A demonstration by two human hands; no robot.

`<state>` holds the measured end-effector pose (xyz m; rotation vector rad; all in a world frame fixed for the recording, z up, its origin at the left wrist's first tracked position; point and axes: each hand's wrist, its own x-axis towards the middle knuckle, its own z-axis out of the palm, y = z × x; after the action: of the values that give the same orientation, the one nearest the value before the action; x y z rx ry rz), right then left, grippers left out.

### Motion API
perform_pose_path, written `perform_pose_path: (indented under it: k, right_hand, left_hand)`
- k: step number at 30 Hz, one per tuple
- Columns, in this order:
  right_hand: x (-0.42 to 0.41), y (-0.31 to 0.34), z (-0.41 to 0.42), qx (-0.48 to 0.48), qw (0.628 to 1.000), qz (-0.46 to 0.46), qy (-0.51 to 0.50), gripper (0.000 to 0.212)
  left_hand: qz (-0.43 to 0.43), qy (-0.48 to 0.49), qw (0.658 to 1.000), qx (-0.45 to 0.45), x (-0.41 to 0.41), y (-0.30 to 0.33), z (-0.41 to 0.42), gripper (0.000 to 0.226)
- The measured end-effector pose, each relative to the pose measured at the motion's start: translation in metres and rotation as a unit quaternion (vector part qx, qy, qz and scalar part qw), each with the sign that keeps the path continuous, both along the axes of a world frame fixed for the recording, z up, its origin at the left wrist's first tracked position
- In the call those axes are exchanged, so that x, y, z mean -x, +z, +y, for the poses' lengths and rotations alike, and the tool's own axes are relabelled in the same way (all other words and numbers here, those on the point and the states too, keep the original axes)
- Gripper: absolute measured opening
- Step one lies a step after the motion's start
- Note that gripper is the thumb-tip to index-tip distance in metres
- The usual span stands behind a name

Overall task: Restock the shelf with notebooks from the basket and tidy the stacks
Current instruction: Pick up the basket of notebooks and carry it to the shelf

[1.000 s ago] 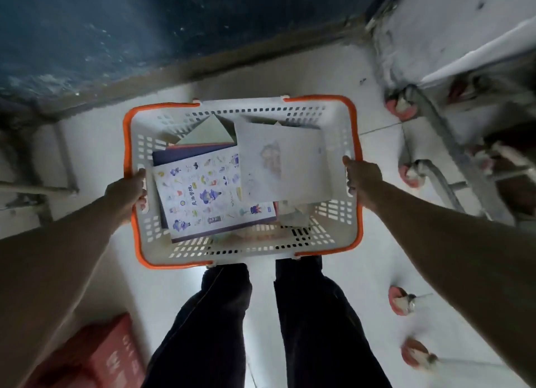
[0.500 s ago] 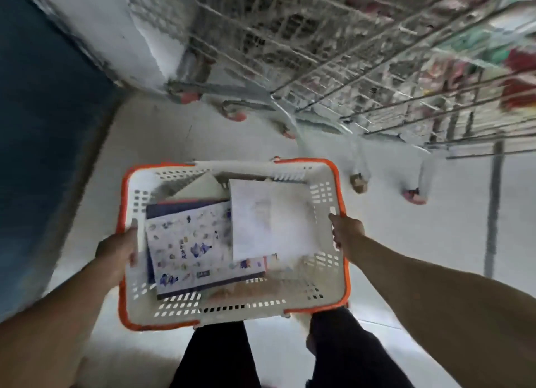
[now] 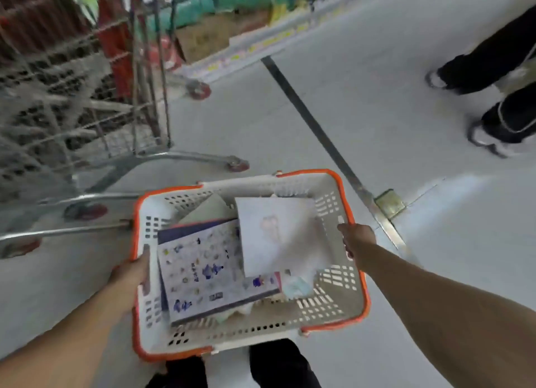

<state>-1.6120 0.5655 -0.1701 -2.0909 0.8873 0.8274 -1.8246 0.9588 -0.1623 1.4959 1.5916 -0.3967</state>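
From the head camera, a pale grey smooth floor is stretching ahead of both hands, with a dark strip running diagonally across it and meeting a small brass-coloured plate just beyond the right hand. The basket, a white perforated plastic tub with an orange rim, is hanging between the two hands above the person's dark trouser legs; the left hand is gripping its left rim with the thumb over the inside wall, and the right hand is closing on the right rim. Inside it, the notebooks are lying loosely overlapped: a flat cover printed with small blue figures nearer the left hand, and a plain white one tilted over it toward the right hand. Beyond the left hand, blurred wire shopping trolleys with red wheels are standing close to the basket. Far ahead of the right hand, another person's dark trousers and shoes are crossing the floor. A low shelf edge with blurred goods is lining the far side.
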Motion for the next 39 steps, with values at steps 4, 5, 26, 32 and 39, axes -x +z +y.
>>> perform_pose_path:
  k: [4,5,26,32,39]
  right_hand:
    - [-0.079,0.034,-0.111,0.038,0.994,-0.021,-0.098,0.027]
    - [-0.099,0.041,-0.132,0.046,0.992,-0.022,-0.118,0.028]
    - [-0.606,0.066,-0.39,-0.042,0.95,-0.001,-0.309,0.03]
    - [-0.781,0.089,-0.454,-0.03,0.954,-0.01,-0.297,0.025]
    - [-1.012,0.084,-0.509,-0.002,0.959,-0.006,-0.283,0.024]
  left_hand:
    - [-0.023,-0.079,0.995,0.059,-0.147,-0.005,-0.061,0.047]
    - [-0.039,-0.076,0.993,0.076,-0.189,-0.006,-0.078,0.048]
    - [-0.068,-0.218,0.972,0.055,-0.859,0.049,-0.307,0.025]
    - [-0.042,-0.208,0.974,0.075,-1.016,0.046,-0.364,0.052]
    - [-0.033,-0.228,0.969,0.09,-1.223,0.024,-0.427,0.084]
